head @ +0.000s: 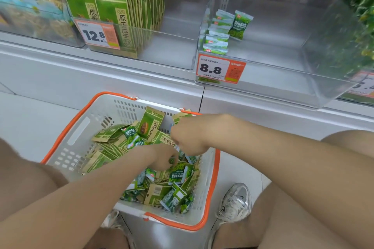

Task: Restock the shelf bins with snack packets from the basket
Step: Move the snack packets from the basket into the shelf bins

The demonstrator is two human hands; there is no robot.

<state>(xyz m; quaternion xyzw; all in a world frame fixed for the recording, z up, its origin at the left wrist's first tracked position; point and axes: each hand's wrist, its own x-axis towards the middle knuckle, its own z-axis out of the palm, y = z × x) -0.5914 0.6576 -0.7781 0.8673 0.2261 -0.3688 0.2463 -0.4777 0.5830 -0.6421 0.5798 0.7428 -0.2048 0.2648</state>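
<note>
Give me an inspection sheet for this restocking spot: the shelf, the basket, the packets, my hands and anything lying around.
Surface: white shelf ledge carrying clear bins.
Job's things: white basket holds mixed small green packets and kraft seed bags; 8.8 bin nearly bare, with a few stocked packets at its left; 12.8 bin has a row of upright bags.
Clutter: nothing seen.
Grips: left hand fingers down among packets, grip unclear; right hand curled, seemingly round small green packets.
Cables: nothing seen.
Surroundings: pale floor; sneaker beside the basket.
</note>
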